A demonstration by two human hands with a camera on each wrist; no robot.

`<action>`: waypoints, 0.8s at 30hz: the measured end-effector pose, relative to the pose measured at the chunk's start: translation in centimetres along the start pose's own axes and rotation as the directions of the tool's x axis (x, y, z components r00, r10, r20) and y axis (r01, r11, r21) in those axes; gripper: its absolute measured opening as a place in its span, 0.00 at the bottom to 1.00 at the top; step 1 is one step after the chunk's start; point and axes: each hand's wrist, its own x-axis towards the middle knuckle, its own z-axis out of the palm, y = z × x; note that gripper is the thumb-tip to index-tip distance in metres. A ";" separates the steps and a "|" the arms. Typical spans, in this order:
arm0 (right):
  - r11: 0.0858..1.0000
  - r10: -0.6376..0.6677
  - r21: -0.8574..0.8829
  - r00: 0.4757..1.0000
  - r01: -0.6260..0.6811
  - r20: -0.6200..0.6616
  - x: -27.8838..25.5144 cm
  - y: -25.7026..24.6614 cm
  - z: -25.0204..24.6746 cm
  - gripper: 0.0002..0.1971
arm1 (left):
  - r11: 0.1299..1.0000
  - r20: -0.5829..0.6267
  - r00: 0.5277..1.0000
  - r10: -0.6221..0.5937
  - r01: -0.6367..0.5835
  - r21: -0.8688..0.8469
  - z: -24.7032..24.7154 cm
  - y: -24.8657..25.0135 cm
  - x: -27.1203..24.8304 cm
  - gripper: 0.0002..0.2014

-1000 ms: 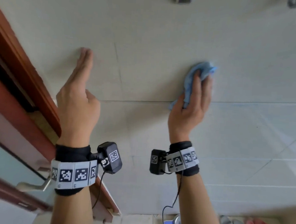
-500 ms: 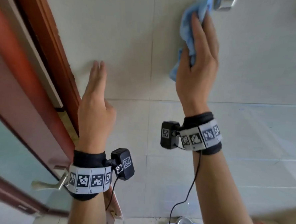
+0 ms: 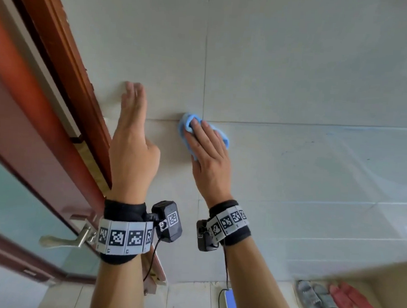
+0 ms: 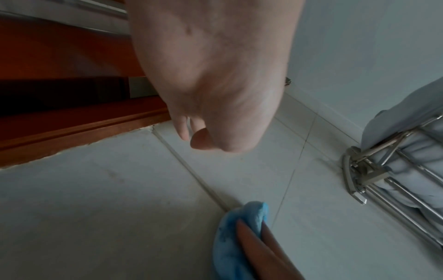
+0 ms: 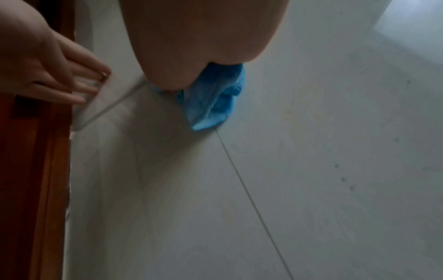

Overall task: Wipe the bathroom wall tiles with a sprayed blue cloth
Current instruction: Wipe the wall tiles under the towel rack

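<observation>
The pale wall tiles [image 3: 297,76] fill the head view. My right hand [image 3: 207,154] lies flat on the blue cloth [image 3: 184,126] and presses it against the wall where two grout lines cross. Its fingers are straight, and the cloth bunches out past the fingertips and both sides of the hand. In the right wrist view the cloth [image 5: 213,98] sticks out from under the palm [image 5: 199,37]. My left hand [image 3: 132,130] is just left of it, empty, with straight fingers whose tips touch the tile beside the door frame [image 3: 67,57]. The left wrist view shows the cloth [image 4: 225,246] below that hand [image 4: 210,75].
A red-brown door with a metal lever handle [image 3: 66,239] stands open at the left. Grey slippers [image 3: 317,303] and red slippers [image 3: 355,303] lie on the floor at lower right, beside a blue-topped object [image 3: 232,305]. A metal rack holding towels [image 4: 395,170] is fixed higher on the wall.
My right hand has swept the cloth from high up near a metal wall fitting down and left to the grout crossing beside the left hand. The left hand has stayed against the wall.
</observation>
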 end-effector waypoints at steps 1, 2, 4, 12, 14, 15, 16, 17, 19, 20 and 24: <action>1.000 0.007 -0.005 1.000 -0.007 0.004 0.1 -0.1 -0.5 0.28 | 1.000 -0.006 1.000 -0.008 0.008 -0.001 0.1 0.2 0.0 0.49; 1.000 0.023 -0.015 1.000 -0.023 -0.001 0.2 -0.1 -1.0 0.28 | 1.000 -0.012 1.000 -0.013 0.013 -0.004 0.2 0.5 0.1 0.48; 0.995 0.084 -0.058 0.996 -0.086 -0.036 0.2 0.3 -2.3 0.27 | 1.000 -0.022 1.000 -0.019 0.019 -0.017 0.3 0.9 0.2 0.47; 0.888 0.354 -0.201 0.894 -0.414 -0.276 -0.8 4.4 -8.2 0.32 | 1.000 0.002 1.000 -0.026 0.026 -0.017 2.1 2.6 -0.9 0.48; 0.877 0.398 -0.156 0.870 -0.454 -0.290 -0.3 3.8 -7.8 0.30 | 1.000 -0.002 1.000 -0.020 0.020 -0.003 2.7 3.0 -1.2 0.48; 0.872 0.420 -0.136 0.861 -0.471 -0.288 -0.2 3.4 -7.5 0.30 | 1.000 -0.008 1.000 -0.018 0.018 0.004 2.9 3.2 -1.3 0.48; 0.873 0.427 -0.124 0.861 -0.473 -0.276 -0.1 3.1 -7.1 0.30 | 1.000 -0.013 1.000 -0.015 0.016 0.010 3.1 3.4 -1.4 0.48; 0.885 0.415 -0.114 0.875 -0.452 -0.251 -0.1 2.8 -6.8 0.30 | 1.000 -0.018 1.000 -0.014 0.015 0.015 3.3 3.5 -1.4 0.47; 0.924 0.352 -0.096 0.921 -0.371 -0.170 -0.2 2.5 -6.3 0.30 | 1.000 -0.030 0.999 -0.020 0.021 0.023 3.8 3.8 -1.3 0.48; 0.936 0.325 -0.093 0.936 -0.338 -0.134 -0.2 2.4 -6.2 0.31 | 0.999 -0.040 0.999 -0.025 0.026 0.022 4.0 4.0 -1.3 0.48; 0.937 0.297 -0.178 0.954 -0.299 -0.042 -0.1 2.9 -7.6 0.33 | 1.000 -0.097 0.995 -0.031 0.030 -0.003 5.6 5.7 -0.9 0.48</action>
